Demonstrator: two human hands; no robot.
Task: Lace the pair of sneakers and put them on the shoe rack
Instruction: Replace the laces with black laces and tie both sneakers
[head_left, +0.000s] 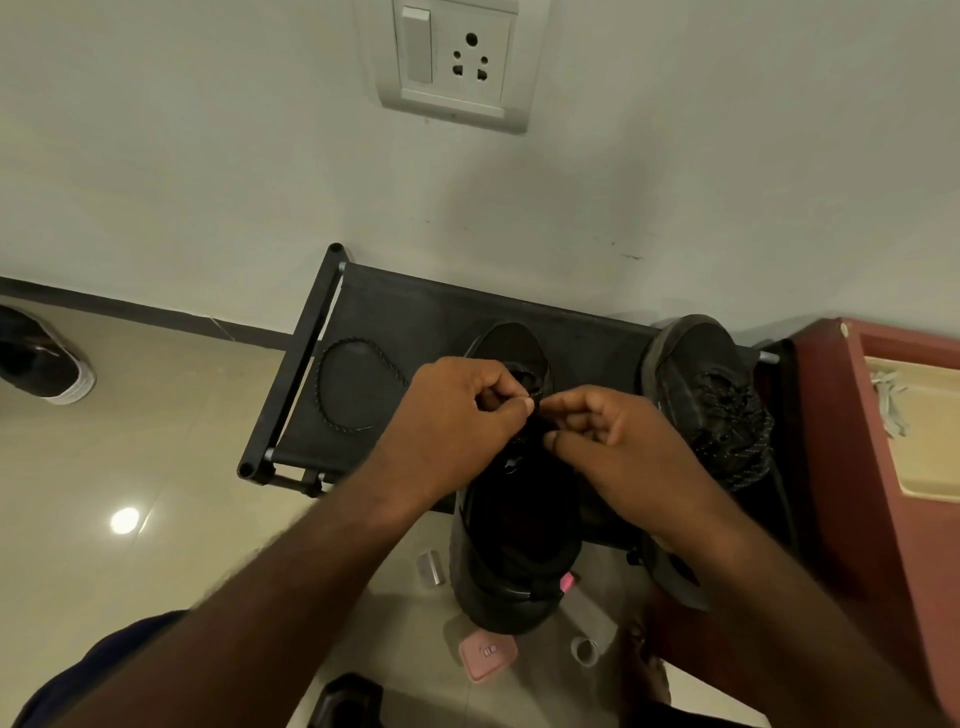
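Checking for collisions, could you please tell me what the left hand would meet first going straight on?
Probably the right hand, nearly fingertip to fingertip with it over the sneaker; depth unclear.

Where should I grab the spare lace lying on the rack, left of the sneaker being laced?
Pinch the loose lace at its near tip, from above on the left. It lies flat in an open loop on the shoe rack, that end pointing free toward the sneaker, so it should trail without knotting.

Sneakers (696, 364) on rack (415, 312); lace (358, 340) left.
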